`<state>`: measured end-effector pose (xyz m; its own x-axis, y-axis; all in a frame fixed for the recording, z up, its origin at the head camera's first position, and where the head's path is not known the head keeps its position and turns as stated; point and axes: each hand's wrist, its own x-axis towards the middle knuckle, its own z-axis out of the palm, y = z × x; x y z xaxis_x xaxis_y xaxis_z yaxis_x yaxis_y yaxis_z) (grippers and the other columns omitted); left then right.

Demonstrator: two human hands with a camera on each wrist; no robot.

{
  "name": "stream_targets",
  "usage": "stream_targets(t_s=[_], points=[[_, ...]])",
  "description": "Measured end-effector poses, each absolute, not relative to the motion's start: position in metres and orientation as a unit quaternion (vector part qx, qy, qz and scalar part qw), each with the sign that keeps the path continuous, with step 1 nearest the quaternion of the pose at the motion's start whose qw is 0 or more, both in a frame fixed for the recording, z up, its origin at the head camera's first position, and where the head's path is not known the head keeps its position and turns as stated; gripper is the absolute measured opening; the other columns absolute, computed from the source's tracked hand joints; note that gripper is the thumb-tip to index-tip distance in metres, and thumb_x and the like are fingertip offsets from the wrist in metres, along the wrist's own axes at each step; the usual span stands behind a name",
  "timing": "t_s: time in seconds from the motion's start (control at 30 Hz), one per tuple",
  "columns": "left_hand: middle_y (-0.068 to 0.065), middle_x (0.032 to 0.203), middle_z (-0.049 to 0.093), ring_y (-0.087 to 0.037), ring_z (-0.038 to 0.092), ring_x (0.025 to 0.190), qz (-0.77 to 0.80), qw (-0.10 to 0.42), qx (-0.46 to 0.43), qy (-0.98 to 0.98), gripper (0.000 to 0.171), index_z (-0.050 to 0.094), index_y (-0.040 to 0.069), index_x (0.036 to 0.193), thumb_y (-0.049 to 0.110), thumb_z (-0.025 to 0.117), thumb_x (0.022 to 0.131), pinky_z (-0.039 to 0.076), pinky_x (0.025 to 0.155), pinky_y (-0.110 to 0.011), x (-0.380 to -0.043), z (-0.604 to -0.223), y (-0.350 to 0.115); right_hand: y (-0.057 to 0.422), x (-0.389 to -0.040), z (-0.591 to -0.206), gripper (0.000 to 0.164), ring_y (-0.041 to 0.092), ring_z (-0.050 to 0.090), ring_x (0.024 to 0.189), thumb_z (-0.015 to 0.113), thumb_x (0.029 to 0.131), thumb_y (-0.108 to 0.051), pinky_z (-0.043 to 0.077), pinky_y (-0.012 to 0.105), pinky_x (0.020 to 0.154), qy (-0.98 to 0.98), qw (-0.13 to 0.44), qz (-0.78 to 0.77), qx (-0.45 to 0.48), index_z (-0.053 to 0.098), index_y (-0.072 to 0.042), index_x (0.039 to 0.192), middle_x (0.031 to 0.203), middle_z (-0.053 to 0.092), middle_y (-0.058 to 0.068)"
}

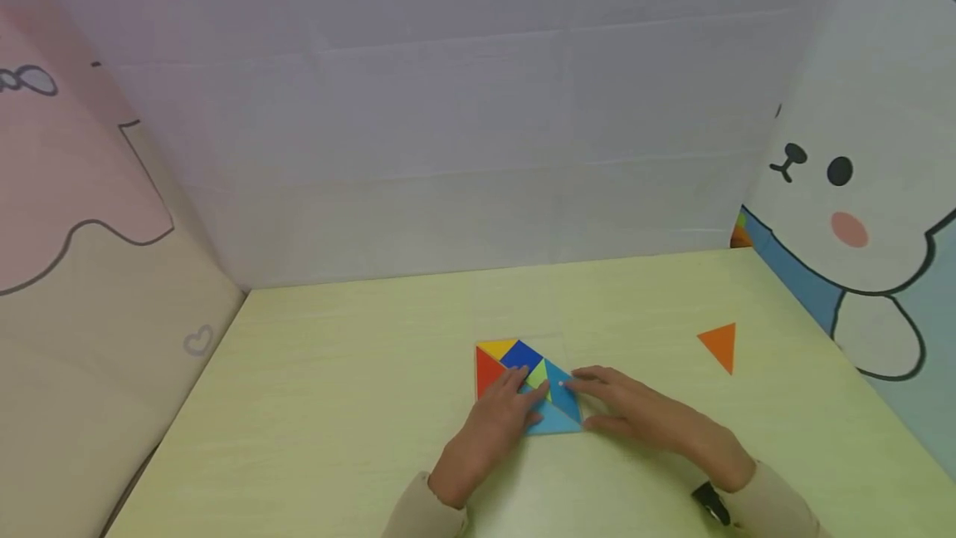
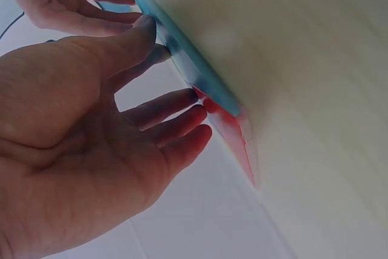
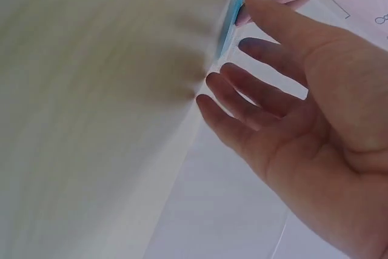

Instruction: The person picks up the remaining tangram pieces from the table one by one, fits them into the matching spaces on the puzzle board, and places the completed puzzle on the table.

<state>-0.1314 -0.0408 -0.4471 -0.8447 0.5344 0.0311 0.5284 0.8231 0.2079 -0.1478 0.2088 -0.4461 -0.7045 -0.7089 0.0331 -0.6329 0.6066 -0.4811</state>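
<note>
Flat coloured tangram pieces lie edge to edge on the table: a red piece (image 1: 488,368), a yellow one (image 1: 496,348), a dark blue one (image 1: 520,355), a light green one (image 1: 538,375) and two light blue ones, the lower (image 1: 556,421) and the right-hand one (image 1: 565,395). My left hand (image 1: 489,426) rests over the red and lower light blue pieces with loosely bent fingers, hiding part of them. From the right, my right hand (image 1: 642,412) touches the right-hand light blue piece, fingers nearly straight and thumb at the lower corner. Neither hand grips anything.
Apart from the group, an orange triangle (image 1: 722,345) lies to the right on the pale wooden table (image 1: 336,372). A white sheet (image 1: 448,123) stands behind the table, with printed cartoon panels at both sides. A black item (image 1: 711,503) shows at my right cuff.
</note>
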Motion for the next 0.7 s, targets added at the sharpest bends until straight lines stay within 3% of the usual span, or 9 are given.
stream_targets(t_s=[0.13,0.7], points=[[-0.016,0.149,0.053,-0.032,0.049,0.140,0.124,0.035,0.267,0.955,0.046,0.062,0.019,0.144,0.027,0.067,0.099,0.046,0.111,-0.040,-0.130,-0.445,-0.041,0.214,-0.152,-0.444,0.047,0.038,0.054,0.130,0.064,0.103,-0.027,0.048,0.056,0.104,0.895,0.079,-0.237,-0.370,0.058,-0.003,0.143,0.143,0.056,0.017],[-0.017,0.145,0.055,-0.031,0.050,0.138,0.152,0.030,0.270,0.950,0.045,0.064,0.016,0.142,0.024,0.070,0.097,0.050,0.106,-0.039,-0.130,-0.446,-0.042,0.240,-0.163,-0.442,0.031,0.028,0.064,0.113,0.069,0.100,-0.018,0.055,0.047,0.096,0.894,0.037,-0.245,-0.373,0.067,-0.004,0.128,0.124,0.066,0.007]])
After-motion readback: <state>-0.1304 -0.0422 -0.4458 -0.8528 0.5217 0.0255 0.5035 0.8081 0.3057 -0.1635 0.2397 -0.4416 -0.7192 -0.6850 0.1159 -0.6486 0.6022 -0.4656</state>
